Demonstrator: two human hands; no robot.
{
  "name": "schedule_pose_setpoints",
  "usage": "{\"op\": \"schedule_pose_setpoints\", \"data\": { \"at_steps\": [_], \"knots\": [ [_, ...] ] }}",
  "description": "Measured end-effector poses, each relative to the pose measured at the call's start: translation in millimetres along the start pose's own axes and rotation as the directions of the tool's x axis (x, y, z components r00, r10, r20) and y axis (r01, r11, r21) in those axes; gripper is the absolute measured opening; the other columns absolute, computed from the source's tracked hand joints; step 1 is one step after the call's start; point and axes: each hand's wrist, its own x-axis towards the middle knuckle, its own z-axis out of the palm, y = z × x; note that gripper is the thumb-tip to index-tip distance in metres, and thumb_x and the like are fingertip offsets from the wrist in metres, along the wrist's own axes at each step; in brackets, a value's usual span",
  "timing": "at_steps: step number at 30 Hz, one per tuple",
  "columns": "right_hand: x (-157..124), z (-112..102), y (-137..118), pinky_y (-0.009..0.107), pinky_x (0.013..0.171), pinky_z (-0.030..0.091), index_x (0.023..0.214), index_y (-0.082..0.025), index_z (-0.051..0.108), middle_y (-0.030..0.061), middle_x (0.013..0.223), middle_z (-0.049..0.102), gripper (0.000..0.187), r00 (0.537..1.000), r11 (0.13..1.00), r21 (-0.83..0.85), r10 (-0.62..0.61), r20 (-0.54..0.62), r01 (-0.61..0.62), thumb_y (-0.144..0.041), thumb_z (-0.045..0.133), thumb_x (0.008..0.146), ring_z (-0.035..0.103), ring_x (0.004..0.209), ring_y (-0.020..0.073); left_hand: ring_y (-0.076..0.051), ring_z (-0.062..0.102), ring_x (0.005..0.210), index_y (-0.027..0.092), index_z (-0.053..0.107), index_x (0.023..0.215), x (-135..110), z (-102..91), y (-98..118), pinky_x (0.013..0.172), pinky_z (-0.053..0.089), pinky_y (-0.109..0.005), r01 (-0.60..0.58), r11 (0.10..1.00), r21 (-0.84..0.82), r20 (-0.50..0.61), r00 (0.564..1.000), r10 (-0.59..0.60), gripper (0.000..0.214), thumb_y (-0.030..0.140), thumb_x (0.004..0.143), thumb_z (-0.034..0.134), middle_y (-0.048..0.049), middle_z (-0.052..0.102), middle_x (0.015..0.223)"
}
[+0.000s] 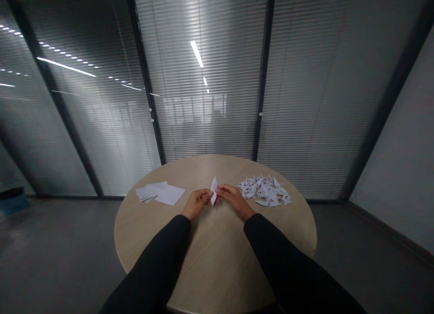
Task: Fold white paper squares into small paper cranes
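Between my two hands, over the middle of the table, a small piece of folded white paper point(213, 190) stands upright, narrow and pointed at the top. My left hand point(197, 202) pinches its left side with thumb and fingers. From the right, my right hand point(233, 199) grips the same paper, its fingers closed on the edge. A pile of small folded white paper pieces point(266, 190) lies just right of my right hand. Farther left of my left hand are flat white paper sheets point(169, 195), partly overlapping.
The round wooden table point(210, 255) has its curved far edge close to a glass partition with blinds point(210, 137). A blue bin with a dark liner point(14, 202) stands on the floor at far left. A pale wall point(403, 169) rises at the right.
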Motion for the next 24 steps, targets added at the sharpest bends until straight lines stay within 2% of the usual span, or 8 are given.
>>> {"op": "schedule_pose_setpoints", "data": {
  "at_steps": [2,6,10,14,18,24],
  "knots": [
    [-1,1,-3,0.027,0.064,0.046,0.068,-0.016,0.065,0.0,0.062,0.064,0.03,0.999,0.999,-0.041,-0.019,0.034,0.021,-0.045,0.059,0.074,0.059,0.062,0.0146,-0.014,0.056,0.064,0.011,0.068,0.078,0,0.7,-1,0.064,0.043,-0.024,-0.013,0.999,0.04,-0.002,1.0,0.013,0.048,0.057,0.068,0.059,-0.0062,0.066,0.07],
    [-2,1,-2,0.027,0.062,0.045,0.061,-0.016,0.065,0.0002,0.058,0.063,0.029,0.999,0.995,-0.095,-0.033,-0.019,0.031,-0.043,0.062,0.071,0.058,0.058,0.0146,-0.015,0.058,0.067,0.012,0.068,0.079,0,1.6,-2,0.065,0.044,-0.024,-0.003,0.998,0.055,0.002,1.0,0.003,0.047,0.056,0.07,0.057,-0.0069,0.067,0.073],
    [1,1,6,0.027,0.059,0.045,0.061,-0.017,0.067,0.001,0.059,0.064,0.024,0.992,0.993,-0.117,-0.014,-0.123,0.0,-0.04,0.066,0.066,0.058,0.057,0.0152,-0.016,0.061,0.07,0.011,0.066,0.079,0,3.1,-1,0.069,0.046,-0.027,0.092,0.995,-0.049,0.004,0.996,-0.092,0.042,0.049,0.061,0.069,-0.0081,0.068,0.077],
    [2,1,8,0.027,0.06,0.045,0.06,-0.017,0.067,0.0017,0.063,0.065,0.021,0.99,0.989,-0.145,-0.035,-0.138,0.014,-0.037,0.066,0.066,0.059,0.061,0.0159,-0.02,0.064,0.077,0.01,0.066,0.081,-3,5.4,3,0.073,0.049,-0.031,0.193,0.969,-0.152,0.018,0.981,-0.192,0.044,0.041,0.052,0.077,-0.0102,0.069,0.081],
    [0,3,4,0.026,0.059,0.044,0.061,-0.017,0.066,0.0016,0.063,0.063,0.02,0.986,0.983,-0.179,-0.077,-0.15,0.049,-0.035,0.064,0.067,0.058,0.062,0.0155,-0.021,0.065,0.071,0.008,0.066,0.076,-4,8.0,4,0.071,0.05,-0.033,0.243,0.953,-0.182,0.0,0.969,-0.247,0.045,0.042,0.048,0.079,-0.0098,0.068,0.071],
    [0,6,2,0.025,0.061,0.042,0.057,-0.017,0.063,0.001,0.06,0.059,0.021,0.972,0.966,-0.236,-0.15,-0.182,0.105,-0.034,0.062,0.069,0.055,0.062,0.0142,-0.019,0.065,0.063,0.007,0.065,0.069,-3,11.5,5,0.067,0.05,-0.033,0.227,0.955,-0.19,-0.034,0.971,-0.238,0.048,0.047,0.046,0.079,-0.0095,0.068,0.07]
  ]
}}
